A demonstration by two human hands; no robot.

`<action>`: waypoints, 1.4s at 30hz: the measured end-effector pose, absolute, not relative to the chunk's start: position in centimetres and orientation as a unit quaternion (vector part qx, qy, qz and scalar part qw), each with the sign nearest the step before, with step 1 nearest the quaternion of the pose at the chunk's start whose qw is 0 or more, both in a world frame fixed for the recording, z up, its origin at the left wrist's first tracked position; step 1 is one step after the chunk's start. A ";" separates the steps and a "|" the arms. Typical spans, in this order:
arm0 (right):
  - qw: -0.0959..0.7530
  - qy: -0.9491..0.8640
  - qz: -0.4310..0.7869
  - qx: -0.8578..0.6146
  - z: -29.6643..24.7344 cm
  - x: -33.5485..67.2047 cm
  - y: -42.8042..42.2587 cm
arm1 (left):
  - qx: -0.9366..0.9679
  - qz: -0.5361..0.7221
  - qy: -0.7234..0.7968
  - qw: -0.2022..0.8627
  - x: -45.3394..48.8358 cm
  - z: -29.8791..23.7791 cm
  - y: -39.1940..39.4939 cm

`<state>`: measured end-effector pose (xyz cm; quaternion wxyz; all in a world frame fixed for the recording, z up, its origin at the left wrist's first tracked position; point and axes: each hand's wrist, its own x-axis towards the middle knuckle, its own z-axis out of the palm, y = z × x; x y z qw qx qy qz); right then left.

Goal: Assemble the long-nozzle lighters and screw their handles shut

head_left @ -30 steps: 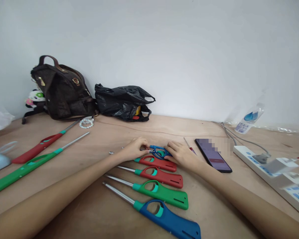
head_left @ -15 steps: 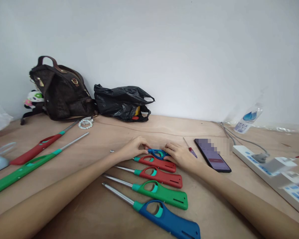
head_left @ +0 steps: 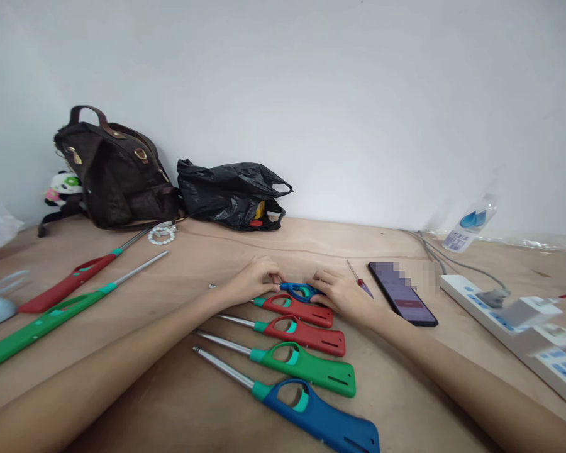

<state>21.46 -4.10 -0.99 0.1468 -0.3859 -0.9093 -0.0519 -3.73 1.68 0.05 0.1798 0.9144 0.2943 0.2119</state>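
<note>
A blue gas lighter (head_left: 298, 289) with a teal trigger lies at the far end of a row of lighters, held at both ends. My left hand (head_left: 252, 282) pinches its front by the metal tube, most of which the hand hides. Over its handle end are the closed fingers of my right hand (head_left: 337, 292). Closer to me, side by side, lie a red lighter (head_left: 306, 310), a second red lighter (head_left: 318, 337), a green lighter (head_left: 321, 370) and a large blue lighter (head_left: 334, 415), tubes pointing left.
At left lie another red lighter (head_left: 70, 283) and a long green lighter (head_left: 42, 327). A screwdriver (head_left: 362, 283), a phone (head_left: 405, 299) and a power strip (head_left: 500, 327) are at right. Along the wall stand a dark backpack (head_left: 122, 176), a black plastic bag (head_left: 226, 195) and a bottle (head_left: 469, 226).
Both hands stay almost in place on the far blue lighter, which has shifted very slightly. The other lighters have not moved.
</note>
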 end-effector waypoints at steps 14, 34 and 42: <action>0.163 -0.896 0.033 -0.411 -0.3 21.2 -4.5 | 0.946 0.175 0.265 0.070 -3.5 0.2 1.6; 0.193 -0.841 0.229 -0.451 -0.3 21.4 -3.3 | 0.896 0.098 0.357 0.244 -1.9 1.1 1.9; 0.184 -0.847 0.171 -0.468 0.4 22.2 -3.3 | 0.945 0.102 0.309 0.025 -1.3 1.4 2.0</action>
